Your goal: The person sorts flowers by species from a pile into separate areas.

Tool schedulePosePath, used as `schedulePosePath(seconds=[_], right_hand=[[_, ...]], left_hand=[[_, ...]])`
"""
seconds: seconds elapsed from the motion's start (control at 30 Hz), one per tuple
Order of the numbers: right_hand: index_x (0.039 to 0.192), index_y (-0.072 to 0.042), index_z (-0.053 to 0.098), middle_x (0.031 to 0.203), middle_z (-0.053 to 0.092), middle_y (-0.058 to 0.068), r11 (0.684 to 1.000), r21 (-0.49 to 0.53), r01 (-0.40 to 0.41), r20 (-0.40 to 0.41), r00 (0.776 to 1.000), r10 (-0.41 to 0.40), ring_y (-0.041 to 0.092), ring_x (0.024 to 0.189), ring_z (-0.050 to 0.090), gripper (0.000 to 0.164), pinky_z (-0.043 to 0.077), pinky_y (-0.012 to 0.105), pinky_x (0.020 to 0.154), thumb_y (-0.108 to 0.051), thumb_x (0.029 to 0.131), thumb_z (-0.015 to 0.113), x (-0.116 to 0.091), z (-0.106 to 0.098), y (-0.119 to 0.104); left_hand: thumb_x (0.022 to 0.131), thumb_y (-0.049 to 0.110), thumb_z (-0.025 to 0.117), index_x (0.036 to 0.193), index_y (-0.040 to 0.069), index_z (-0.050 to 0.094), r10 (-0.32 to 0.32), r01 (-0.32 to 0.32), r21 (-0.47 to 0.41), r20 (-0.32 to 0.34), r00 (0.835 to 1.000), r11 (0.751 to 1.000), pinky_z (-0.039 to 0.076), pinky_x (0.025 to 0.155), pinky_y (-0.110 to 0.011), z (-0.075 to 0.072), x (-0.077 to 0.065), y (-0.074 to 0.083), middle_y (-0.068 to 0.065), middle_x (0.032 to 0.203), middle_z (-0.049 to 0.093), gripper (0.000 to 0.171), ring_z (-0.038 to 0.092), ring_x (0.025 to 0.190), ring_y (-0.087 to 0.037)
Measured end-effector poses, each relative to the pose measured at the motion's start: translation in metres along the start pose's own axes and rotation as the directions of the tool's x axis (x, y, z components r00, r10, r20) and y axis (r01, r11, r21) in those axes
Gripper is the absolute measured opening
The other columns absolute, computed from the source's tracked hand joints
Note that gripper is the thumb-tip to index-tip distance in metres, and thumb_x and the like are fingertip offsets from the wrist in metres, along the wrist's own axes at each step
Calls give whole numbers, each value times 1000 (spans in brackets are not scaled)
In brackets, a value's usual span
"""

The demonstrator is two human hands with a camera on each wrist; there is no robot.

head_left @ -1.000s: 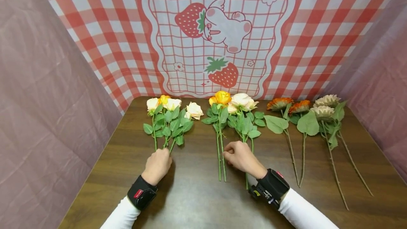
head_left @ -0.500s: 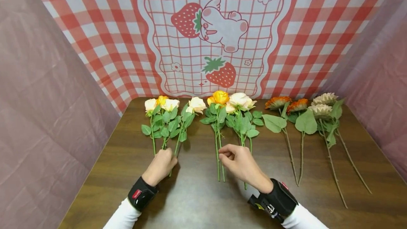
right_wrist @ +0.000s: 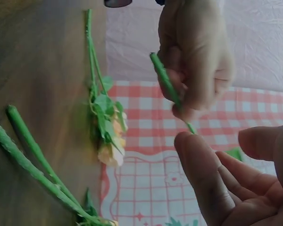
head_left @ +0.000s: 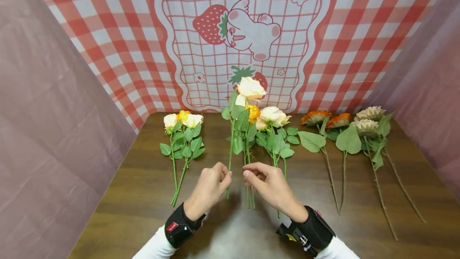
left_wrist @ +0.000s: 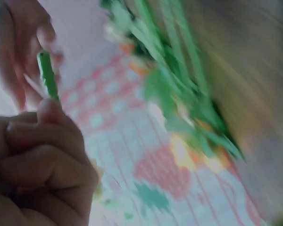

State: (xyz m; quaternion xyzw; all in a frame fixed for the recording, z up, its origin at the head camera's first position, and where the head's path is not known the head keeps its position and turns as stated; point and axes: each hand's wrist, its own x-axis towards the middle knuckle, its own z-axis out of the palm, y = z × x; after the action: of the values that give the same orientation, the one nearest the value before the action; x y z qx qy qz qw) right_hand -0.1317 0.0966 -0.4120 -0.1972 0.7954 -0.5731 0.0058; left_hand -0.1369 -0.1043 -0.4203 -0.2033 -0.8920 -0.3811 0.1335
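A cream rose (head_left: pixel 251 88) stands nearly upright over the middle of the table, lifted off it. My left hand (head_left: pixel 209 187) pinches its green stem (right_wrist: pixel 165 77) between thumb and forefinger, the cut end sticking out below. Facing it is my right hand (head_left: pixel 271 185); in the right wrist view its thumb and fingers are parted near the stem, with nothing gripped. Whether a fingertip touches the stem I cannot tell. Beneath and behind lie two yellow-orange roses (head_left: pixel 253 112), partly hidden by the lifted one, and pale roses (head_left: pixel 271 114). The left wrist view is blurred.
To the left lies a small bunch of cream and yellow roses (head_left: pixel 192 120) with crossed stems. Orange flowers (head_left: pixel 315 118) and beige flowers (head_left: pixel 365 126) on long brown stems lie at the right. A checked strawberry cloth (head_left: pixel 129 51) hangs behind the wooden table (head_left: pixel 122 195).
My left hand has picked the cream rose from the left bunch and carried it right, raising it toward my right hand. The right hand stays about where it was, its fingers loosely bent.
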Motion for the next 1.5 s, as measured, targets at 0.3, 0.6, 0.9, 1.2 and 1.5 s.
schedulePosePath(seconds=[0.3,0.6,0.9,1.2,1.5], right_hand=[[114,3,67,97,71,13,990,102,101,-186,979,-81,14,71,68,26,57,32,60,-15,95,68,-5,-9,14],[118,10,62,100,70,23,983,2,-186,-143,972,184,20,68,68,29,57,35,64,-5,94,66,2,-50,14],[111,13,64,80,71,17,952,-100,-288,-60,957,283,22,62,66,25,57,40,59,-2,91,67,12,-70,51],[111,12,66,77,70,10,932,-226,-282,-40,959,280,19,56,63,25,55,32,52,0,90,67,18,-63,69],[106,7,68,66,65,4,913,-286,-290,-27,955,295,19,51,59,20,49,30,47,-5,90,69,18,-58,77]], left_hand=[[84,-6,64,78,6,56,119,-126,-130,-62,991,983,37,45,-8,36,1,40,-1,61,64,16,51,51,1],[97,9,63,95,4,64,93,-81,-123,91,992,989,37,48,-9,47,15,47,0,67,67,5,47,52,7],[96,8,63,103,-3,67,50,-52,-108,-14,999,993,38,46,-16,11,20,43,2,61,61,14,45,48,2],[98,8,60,107,0,67,21,-22,-138,-9,1000,990,40,45,-19,-13,17,51,5,64,61,14,46,47,1],[98,8,61,107,1,67,41,-37,-114,35,999,993,40,47,-20,-20,16,49,7,63,59,13,45,49,1]])
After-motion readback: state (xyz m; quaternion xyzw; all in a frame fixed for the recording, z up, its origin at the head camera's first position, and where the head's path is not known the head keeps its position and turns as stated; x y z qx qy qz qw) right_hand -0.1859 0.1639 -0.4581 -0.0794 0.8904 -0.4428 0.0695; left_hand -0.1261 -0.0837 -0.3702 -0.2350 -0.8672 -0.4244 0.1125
